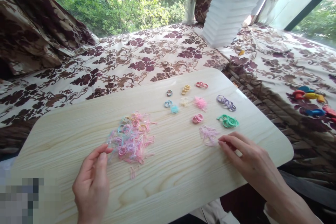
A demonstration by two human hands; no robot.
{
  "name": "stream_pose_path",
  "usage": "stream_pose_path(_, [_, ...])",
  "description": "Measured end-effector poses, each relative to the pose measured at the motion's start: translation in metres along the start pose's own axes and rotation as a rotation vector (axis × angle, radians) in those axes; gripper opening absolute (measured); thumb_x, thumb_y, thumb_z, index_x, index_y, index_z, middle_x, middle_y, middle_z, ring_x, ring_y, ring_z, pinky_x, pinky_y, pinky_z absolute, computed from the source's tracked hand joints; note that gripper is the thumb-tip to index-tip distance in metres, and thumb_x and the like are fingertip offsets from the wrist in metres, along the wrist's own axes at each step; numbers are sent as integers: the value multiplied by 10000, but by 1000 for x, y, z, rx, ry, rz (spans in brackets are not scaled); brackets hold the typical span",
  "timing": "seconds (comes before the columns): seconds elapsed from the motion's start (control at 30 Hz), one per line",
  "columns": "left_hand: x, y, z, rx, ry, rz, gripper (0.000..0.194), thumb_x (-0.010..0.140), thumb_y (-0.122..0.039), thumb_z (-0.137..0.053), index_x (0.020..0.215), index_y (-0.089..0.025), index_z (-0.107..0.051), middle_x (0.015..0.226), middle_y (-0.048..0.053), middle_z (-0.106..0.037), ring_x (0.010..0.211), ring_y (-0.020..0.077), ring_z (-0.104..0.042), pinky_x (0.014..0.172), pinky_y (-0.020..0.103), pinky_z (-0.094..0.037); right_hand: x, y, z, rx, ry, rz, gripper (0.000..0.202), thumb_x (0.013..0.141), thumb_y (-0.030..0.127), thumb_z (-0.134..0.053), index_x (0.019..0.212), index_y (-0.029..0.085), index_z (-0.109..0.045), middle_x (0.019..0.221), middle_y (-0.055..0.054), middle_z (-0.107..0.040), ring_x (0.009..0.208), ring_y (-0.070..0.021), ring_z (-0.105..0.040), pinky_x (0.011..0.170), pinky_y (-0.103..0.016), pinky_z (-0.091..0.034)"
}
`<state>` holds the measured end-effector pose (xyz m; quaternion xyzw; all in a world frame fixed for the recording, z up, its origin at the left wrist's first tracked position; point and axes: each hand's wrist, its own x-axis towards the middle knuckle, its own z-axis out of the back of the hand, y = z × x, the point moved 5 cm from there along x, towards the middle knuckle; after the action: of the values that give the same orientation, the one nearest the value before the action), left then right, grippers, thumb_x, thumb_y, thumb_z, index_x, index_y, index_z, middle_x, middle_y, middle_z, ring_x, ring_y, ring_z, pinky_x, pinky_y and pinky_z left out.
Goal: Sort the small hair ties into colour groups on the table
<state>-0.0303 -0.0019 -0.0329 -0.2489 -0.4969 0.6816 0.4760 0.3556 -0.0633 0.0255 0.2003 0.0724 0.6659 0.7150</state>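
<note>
A mixed pile of small pink, lilac and pale blue elastic bands (pixel 132 147), with a few thicker hair ties among them, lies left of the middle of the table. My left hand (pixel 93 178) is at the pile's left edge, thumb and fingers pinched together; what they hold cannot be made out. On the right, my right hand (pixel 246 152) rests low with closed fingertips beside a small heap of lilac bands (pixel 209 135). Whether a band is between those fingertips is too small to tell. Just beyond it lie green hair ties (pixel 229 121) and pink hair ties (pixel 197 118).
On the wooden-look table (pixel 168 182), purple ties (pixel 226 103), red ties (pixel 202 85), yellow ties (pixel 186 89), blue ties (pixel 168 104) and a pink band heap (pixel 200 103) form separate groups. Flowered cloth (pixel 147 56) surrounds the far side, with a white pleated lamp (pixel 231 10) and colourful toys (pixel 312 99).
</note>
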Motion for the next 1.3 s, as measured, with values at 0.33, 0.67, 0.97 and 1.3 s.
stream_pose_path(0.33, [0, -5, -1, -14, -1, 3, 299, 864, -425, -609, 1060, -213, -688, 968, 11, -709, 984, 203, -633, 1042, 354, -439, -11, 17, -4, 6, 30, 135, 295, 975, 319, -428, 1039, 256, -709, 920, -46, -708, 798, -152, -681, 691, -242, -533])
stream_pose_path(0.67, [0, -4, -1, -40, 4, 20, 285, 863, -422, -613, 1045, -218, -692, 959, 2, -708, 981, 189, -626, 1039, 325, -427, -24, 32, 1, 86, 25, 229, 224, 958, 260, -478, 984, 251, -700, 865, -36, -690, 735, -125, -663, 646, -208, -524])
stream_pose_path(0.97, [0, -3, -2, -54, -11, 8, 290, 857, -419, -621, 1040, -207, -697, 938, 2, -709, 953, 178, -625, 1018, 314, -431, -10, 17, -8, -5, -8, 216, 216, 971, 265, -468, 1027, 246, -676, 921, -27, -698, 790, -133, -679, 677, -228, -522])
stream_pose_path(1.3, [-1, -5, -1, -34, -3, 14, 285, 867, -421, -608, 1046, -216, -691, 958, -3, -710, 978, 181, -627, 1018, 307, -432, -1, 23, -15, -75, 85, 222, 279, 992, 288, -408, 851, 240, -644, 809, -19, -655, 727, -132, -638, 660, -240, -481])
